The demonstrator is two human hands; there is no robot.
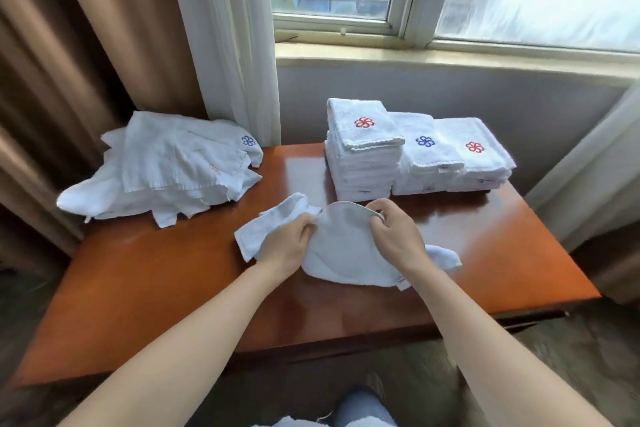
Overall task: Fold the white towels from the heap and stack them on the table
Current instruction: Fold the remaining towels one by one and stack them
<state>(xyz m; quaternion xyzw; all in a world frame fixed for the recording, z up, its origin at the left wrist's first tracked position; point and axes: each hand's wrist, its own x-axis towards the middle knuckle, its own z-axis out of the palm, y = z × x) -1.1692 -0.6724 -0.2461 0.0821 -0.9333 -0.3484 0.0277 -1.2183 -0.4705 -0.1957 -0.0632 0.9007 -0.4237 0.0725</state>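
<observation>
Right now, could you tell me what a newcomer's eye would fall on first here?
Probably the left hand and right hand, both gripping a crumpled white towel over the middle of the glossy wooden table. Then the folded stacks with red and blue flower emblems at the far right, and the loose heap at the far left.

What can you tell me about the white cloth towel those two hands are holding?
The white terry-cloth towel is unfolded and rumpled, resting partly on the glossy reddish-brown wooden table. The left hand grips a bunched part; the right hand pinches its hemmed edge, which arcs up between them. One end trails left, another shows beyond the right wrist. A small tag sits at its near edge.
</observation>
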